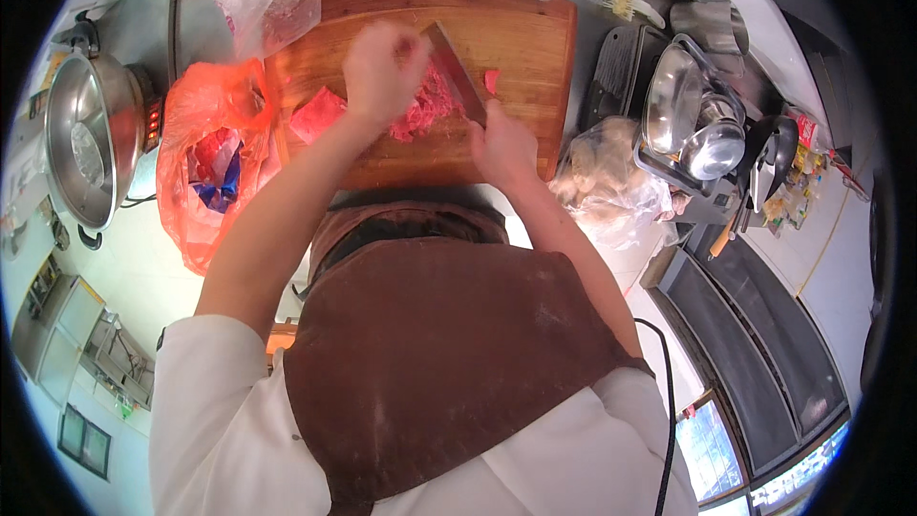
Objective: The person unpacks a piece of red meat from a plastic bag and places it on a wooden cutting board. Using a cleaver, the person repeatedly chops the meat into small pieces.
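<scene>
My right hand [506,144] is closed around the handle of a cleaver [453,69], whose wide blade slants up and to the left over a wooden cutting board [363,10]. Just left of the blade lies a heap of cut red meat [425,107]. Over the heap's left side hovers my left hand [385,75], blurred by motion, its fingers too smeared to read. A larger slab of red meat [318,115] rests to the left of that wrist. One small meat scrap [491,81] sits apart, right of the blade.
An orange plastic bag [181,201] hangs at the board's left, near a metal pan [91,148] on a cooker. A clear bag [277,14] overlaps the board's far left corner. On the right stand a bagged pale food [607,167] and metal bowls [673,96].
</scene>
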The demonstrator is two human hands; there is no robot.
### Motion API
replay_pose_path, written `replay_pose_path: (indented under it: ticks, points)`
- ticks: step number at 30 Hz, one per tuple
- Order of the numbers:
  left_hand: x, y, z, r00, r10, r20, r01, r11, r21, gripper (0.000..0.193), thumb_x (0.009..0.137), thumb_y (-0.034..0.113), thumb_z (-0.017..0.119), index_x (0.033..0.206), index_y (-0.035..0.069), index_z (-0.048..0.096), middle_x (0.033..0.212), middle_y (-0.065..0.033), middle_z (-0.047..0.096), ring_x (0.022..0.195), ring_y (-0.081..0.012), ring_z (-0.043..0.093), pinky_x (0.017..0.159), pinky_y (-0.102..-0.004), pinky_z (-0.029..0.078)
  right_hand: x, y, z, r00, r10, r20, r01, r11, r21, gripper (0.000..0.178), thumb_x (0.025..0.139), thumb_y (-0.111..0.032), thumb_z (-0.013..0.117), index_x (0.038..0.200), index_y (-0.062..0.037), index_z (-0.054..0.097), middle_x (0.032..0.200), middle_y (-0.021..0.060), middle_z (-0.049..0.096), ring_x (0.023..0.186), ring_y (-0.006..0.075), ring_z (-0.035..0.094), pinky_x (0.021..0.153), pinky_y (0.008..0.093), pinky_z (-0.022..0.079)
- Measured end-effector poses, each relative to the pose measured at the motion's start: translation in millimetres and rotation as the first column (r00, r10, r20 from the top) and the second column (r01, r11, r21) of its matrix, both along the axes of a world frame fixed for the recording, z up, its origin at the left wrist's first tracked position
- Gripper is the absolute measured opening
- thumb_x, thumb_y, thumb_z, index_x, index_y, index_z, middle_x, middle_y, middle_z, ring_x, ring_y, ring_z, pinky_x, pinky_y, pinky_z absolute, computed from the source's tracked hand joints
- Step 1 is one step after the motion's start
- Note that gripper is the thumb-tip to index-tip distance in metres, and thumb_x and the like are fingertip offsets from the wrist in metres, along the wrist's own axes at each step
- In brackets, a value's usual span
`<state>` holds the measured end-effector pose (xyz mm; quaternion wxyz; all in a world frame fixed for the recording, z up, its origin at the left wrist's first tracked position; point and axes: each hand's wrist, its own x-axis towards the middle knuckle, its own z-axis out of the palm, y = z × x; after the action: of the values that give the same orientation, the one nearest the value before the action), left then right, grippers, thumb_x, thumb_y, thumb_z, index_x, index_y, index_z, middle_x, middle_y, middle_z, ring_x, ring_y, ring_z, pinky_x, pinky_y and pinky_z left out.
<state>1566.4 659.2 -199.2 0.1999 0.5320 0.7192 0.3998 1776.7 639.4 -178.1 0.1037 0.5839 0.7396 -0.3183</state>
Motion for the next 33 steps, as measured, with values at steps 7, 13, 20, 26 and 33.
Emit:
replay_pose_path:
  ticks: [7,13,20,26,33]
  points:
    - [12,-54,-29,0.885,-0.399,-0.239,0.388,0.917,-0.09,0.011,0.082,0.016,0.074,0.085,0.006,0.072,0.083,-0.0113,0.068,0.084,-0.0337,0.063,0.076,-0.0445,0.05,10,-24,-2,0.989,-0.134,-0.062,0.137,0.99,0.033,0.029,0.095,-0.03,0.059,0.105,-0.004,0.052,0.083,0.0258,0.068,0.081,0.0478,0.067,0.074,0.0601,0.05]
    - [-3,-41,-30,0.922,-0.312,-0.228,0.281,0.947,-0.158,0.01,0.084,0.015,0.07,0.087,0.007,0.073,0.087,-0.0116,0.068,0.088,-0.0341,0.063,0.08,-0.0451,0.051,1,-32,0,0.988,-0.154,-0.027,0.155,0.988,0.013,0.028,0.096,-0.03,0.058,0.107,-0.0045,0.051,0.082,0.0259,0.068,0.08,0.0477,0.067,0.073,0.0602,0.05]
    - [-15,-47,-34,0.944,-0.277,-0.181,0.275,0.961,-0.037,0.01,0.083,0.015,0.07,0.089,0.008,0.073,0.093,-0.0098,0.067,0.088,-0.0332,0.062,0.08,-0.0451,0.052,-11,-39,1,0.975,-0.21,-0.07,0.211,0.977,0.018,0.028,0.095,-0.03,0.059,0.106,-0.0049,0.051,0.083,0.0272,0.068,0.081,0.0504,0.065,0.073,0.0615,0.048]
    - [7,-44,-38,0.891,-0.423,-0.166,0.394,0.901,-0.18,0.014,0.08,0.016,0.075,0.091,0.008,0.073,0.092,-0.0103,0.066,0.091,-0.0323,0.063,0.081,-0.0439,0.052,-17,-35,8,0.976,-0.216,-0.022,0.217,0.976,0.02,0.026,0.096,-0.029,0.056,0.108,-0.0064,0.05,0.081,0.026,0.068,0.078,0.0488,0.066,0.072,0.0608,0.049]
    - [3,-35,-23,0.993,-0.085,0.081,0.087,0.996,-0.028,0.01,0.082,0.015,0.073,0.089,0.007,0.072,0.085,-0.011,0.069,0.081,-0.0291,0.066,0.075,-0.039,0.054,-22,-29,28,0.983,-0.158,0.09,0.159,0.987,-0.01,0.021,0.098,-0.026,0.053,0.103,-0.0066,0.048,0.083,0.0242,0.069,0.076,0.0479,0.067,0.07,0.06,0.049]
